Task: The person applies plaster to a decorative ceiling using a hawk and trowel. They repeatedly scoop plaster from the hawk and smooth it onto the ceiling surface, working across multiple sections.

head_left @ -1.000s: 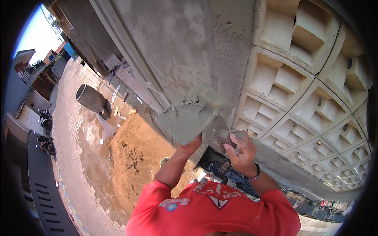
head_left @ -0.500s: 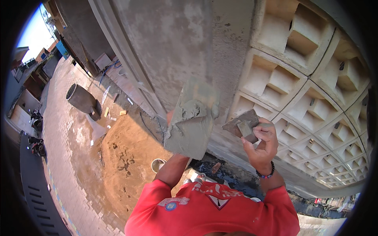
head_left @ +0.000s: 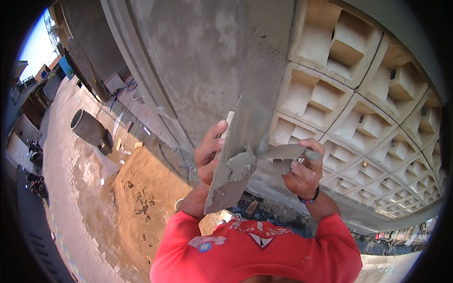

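Note:
My left hand point(head_left: 209, 152) is closed behind a flat rectangular mortar board point(head_left: 240, 123), held steeply tilted in front of my chest. Wet grey mortar point(head_left: 241, 165) clings to the middle of its face, while the lower part has only a thin smear. In my right hand point(head_left: 304, 177), the fingers and thumb grip a small flat trowel point(head_left: 285, 152) with a block-like handle. Its blade edge touches the mortar on the board. Beyond the board stands a grey plastered wall point(head_left: 188, 61), with a damper-looking strip point(head_left: 266, 61) along its right side.
Pale openwork blocks point(head_left: 347, 127) fill the wall to the right. A dark, wet ditch point(head_left: 283, 210) runs along its foot. Left of me lie an orange sand heap point(head_left: 141, 198) and a round dark container point(head_left: 88, 126) on the paving. Motorbikes point(head_left: 37, 184) stand at far left.
The mortar board has tipped from facing up to nearly edge-on. My right hand has brought the trowel left against the mortar. Less mortar covers the board's lower part.

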Tool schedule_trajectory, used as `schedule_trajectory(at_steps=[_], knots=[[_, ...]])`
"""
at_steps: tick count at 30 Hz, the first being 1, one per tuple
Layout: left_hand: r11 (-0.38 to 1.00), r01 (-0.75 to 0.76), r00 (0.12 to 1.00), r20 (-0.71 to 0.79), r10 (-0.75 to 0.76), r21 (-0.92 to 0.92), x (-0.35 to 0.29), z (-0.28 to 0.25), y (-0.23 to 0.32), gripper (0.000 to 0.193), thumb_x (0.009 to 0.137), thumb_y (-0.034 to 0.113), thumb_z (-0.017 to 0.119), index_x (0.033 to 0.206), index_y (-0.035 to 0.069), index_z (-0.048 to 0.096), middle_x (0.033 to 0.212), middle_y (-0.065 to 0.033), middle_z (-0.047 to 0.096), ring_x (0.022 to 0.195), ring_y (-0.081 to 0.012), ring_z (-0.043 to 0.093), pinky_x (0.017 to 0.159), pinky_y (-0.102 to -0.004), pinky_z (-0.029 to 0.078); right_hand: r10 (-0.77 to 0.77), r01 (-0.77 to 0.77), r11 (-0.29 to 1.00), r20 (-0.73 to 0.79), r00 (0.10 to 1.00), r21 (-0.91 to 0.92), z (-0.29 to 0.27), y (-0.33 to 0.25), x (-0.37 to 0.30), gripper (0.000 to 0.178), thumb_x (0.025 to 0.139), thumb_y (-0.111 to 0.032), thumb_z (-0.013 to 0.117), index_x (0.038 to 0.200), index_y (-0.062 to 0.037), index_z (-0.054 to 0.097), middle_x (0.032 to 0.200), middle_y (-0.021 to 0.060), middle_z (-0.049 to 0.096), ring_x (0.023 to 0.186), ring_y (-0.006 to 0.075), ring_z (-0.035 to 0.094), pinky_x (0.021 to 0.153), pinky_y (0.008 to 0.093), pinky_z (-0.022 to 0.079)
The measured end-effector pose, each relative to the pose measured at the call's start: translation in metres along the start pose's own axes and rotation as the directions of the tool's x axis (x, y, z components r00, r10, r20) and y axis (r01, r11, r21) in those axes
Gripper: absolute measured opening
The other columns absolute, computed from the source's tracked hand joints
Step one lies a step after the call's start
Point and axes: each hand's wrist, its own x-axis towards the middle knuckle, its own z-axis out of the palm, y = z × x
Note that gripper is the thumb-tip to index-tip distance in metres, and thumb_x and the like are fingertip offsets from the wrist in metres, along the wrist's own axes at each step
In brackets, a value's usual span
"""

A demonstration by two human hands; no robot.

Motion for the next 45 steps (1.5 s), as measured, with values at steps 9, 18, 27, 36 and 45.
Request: schedule_trajectory(at_steps=[9,18,27,36,45], knots=[[0.969,-0.091,0.996,0.005,0.094,-0.229,0.017,0.000,0.010,0.042,0.081,0.006,0.065,0.118,0.011,0.045,0.119,-0.0154,0.044,0.123,-0.0440,0.044,0.097,-0.0504,0.046,0.214,-0.168,0.943,-0.137,0.967,0.288,-0.009,0.024,0.005,0.046,0.066,0.006,0.071,0.106,-0.0112,0.055,0.123,0.0216,0.038,0.109,0.0307,0.047,0.075,0.0316,0.051],[0.921,-0.098,0.985,0.094,0.144,-0.377,0.028,-0.009,0.005,0.039,0.084,0.004,0.061,0.118,0.010,0.043,0.119,-0.0169,0.045,0.121,-0.0467,0.044,0.099,-0.0543,0.044,0.226,-0.200,0.953,-0.094,0.970,0.228,-0.025,0.001,0.043,0.051,0.071,0.008,0.069,0.116,-0.0080,0.051,0.122,0.0147,0.041,0.109,0.0289,0.051,0.088,0.0416,0.051],[0.914,-0.008,0.991,0.116,0.060,-0.406,0.015,-0.027,-0.005,0.039,0.083,0.005,0.062,0.116,0.010,0.042,0.120,-0.0170,0.045,0.120,-0.0458,0.046,0.098,-0.0540,0.043,-0.577,0.447,0.660,-0.027,0.816,-0.604,-0.051,0.059,0.134,0.036,0.061,-0.001,0.081,0.090,-0.0142,0.063,0.124,0.0120,0.047,0.107,0.0343,0.047,0.081,0.0416,0.046],[0.917,0.263,0.953,-0.064,-0.295,-0.301,-0.062,-0.032,-0.017,0.035,0.084,0.005,0.062,0.113,0.010,0.044,0.112,-0.0156,0.048,0.116,-0.0428,0.051,0.097,-0.0544,0.043,-0.528,0.565,0.296,0.362,0.768,-0.770,-0.051,0.089,0.229,0.030,0.064,-0.001,0.079,0.087,-0.0123,0.064,0.111,0.0074,0.058,0.105,0.0291,0.050,0.085,0.0382,0.043],[0.672,0.614,0.729,-0.031,-0.684,-0.414,-0.106,-0.031,-0.019,0.027,0.080,0.001,0.066,0.103,0.002,0.052,0.116,-0.0158,0.049,0.117,-0.0368,0.051,0.098,-0.0471,0.045,-0.493,0.560,0.146,0.431,0.756,-0.815,-0.050,0.102,0.251,0.032,0.062,-0.002,0.081,0.088,-0.0149,0.066,0.107,0.0047,0.059,0.102,0.0274,0.048,0.084,0.0361,0.041]])
